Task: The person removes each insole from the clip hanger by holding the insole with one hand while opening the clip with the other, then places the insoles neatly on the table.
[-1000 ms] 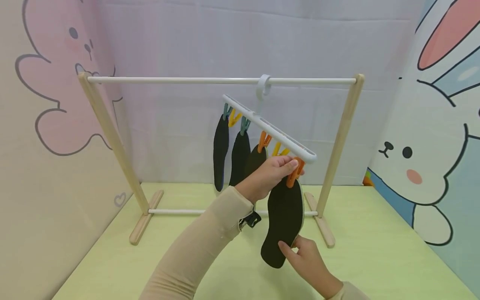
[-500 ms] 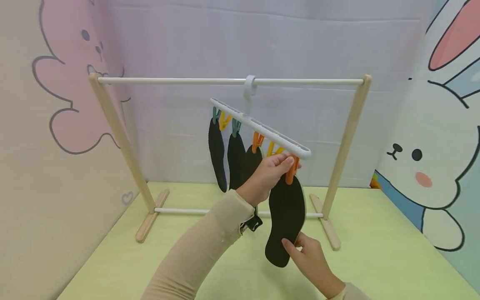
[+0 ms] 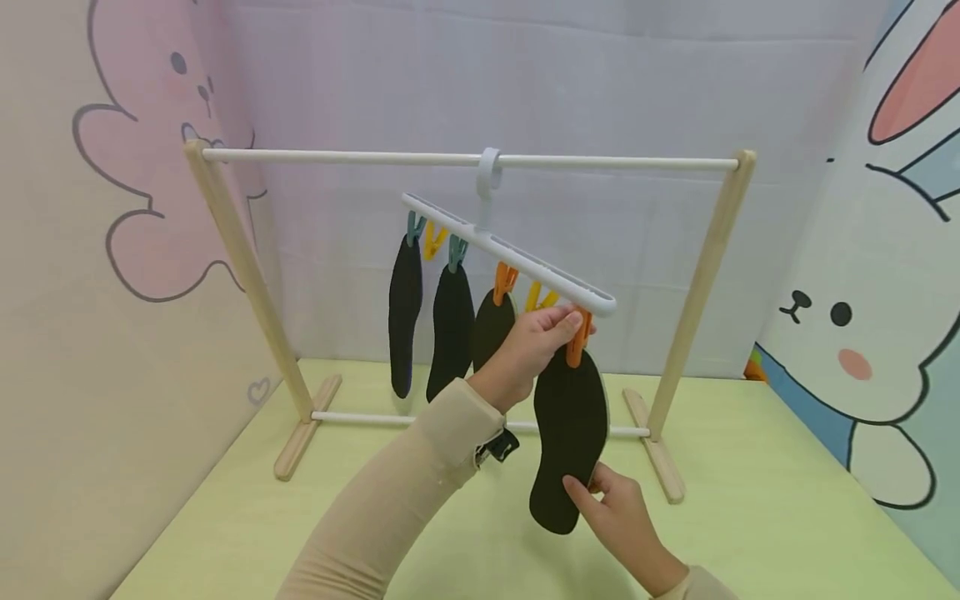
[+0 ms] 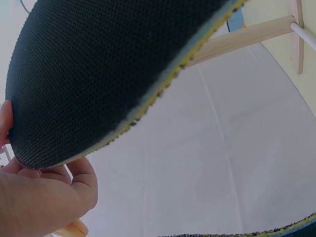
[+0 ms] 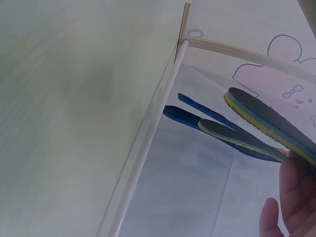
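A white clip hanger (image 3: 536,268) hooks over the rack's top bar, slanting down toward the right front. At its near end, my left hand (image 3: 528,346) pinches an orange clothespin (image 3: 577,340), whose jaws sit at the top of a black insole (image 3: 570,433). Lower down, my right hand (image 3: 624,510) holds that insole's narrow end, thumb on its front face. In the left wrist view the insole (image 4: 94,74) fills the upper left and shows a layered yellow and blue edge. Behind hang more insoles: a far-left one (image 3: 405,312), a second (image 3: 452,329) and a third partly covered by my left arm.
Green clothespins (image 3: 457,252) and an orange one (image 3: 505,282) hold the other insoles. Yellow clothespins (image 3: 435,240) hang with nothing in them. The wooden rack (image 3: 697,292) has a white top bar (image 3: 330,157) and stands on a pale green tabletop (image 3: 750,500).
The hanger's hook has shifted left along the top bar, and the rear insoles have swung. Both hands keep their grip. The head view has turned slightly left.
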`<state>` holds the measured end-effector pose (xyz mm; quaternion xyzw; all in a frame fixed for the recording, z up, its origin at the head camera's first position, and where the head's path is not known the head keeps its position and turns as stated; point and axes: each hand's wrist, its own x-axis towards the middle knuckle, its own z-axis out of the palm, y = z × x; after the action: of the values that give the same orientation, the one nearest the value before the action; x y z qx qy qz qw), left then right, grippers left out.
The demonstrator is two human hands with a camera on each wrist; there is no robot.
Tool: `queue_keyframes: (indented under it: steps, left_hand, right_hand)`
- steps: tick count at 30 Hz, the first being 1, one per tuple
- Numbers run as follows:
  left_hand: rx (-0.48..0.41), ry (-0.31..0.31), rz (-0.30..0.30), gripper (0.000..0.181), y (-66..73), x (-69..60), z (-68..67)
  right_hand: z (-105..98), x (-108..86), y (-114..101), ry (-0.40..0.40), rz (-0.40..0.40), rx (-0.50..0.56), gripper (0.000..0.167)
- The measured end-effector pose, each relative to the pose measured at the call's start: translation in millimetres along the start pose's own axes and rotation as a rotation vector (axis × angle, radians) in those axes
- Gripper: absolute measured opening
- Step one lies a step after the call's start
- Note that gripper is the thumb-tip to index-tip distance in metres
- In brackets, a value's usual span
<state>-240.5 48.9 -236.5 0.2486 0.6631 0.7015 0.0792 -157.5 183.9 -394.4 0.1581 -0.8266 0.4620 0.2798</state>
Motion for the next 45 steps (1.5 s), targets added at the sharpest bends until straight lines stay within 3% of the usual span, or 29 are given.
queue_keyframes:
  steps: [31, 45]
  left_hand:
    - [-0.032, 0.087, -0.006, 0.034, -0.6, -2.5, -0.1]
    - [-0.047, 0.096, -0.014, 0.035, 0.9, -3.0, 3.5]
  right_hand:
    - [0.8, 0.3, -0.7, 0.02, -0.038, 0.003, 0.015]
    - [2.6, -1.6, -1.2, 0.013, -0.008, 0.005, 0.016]
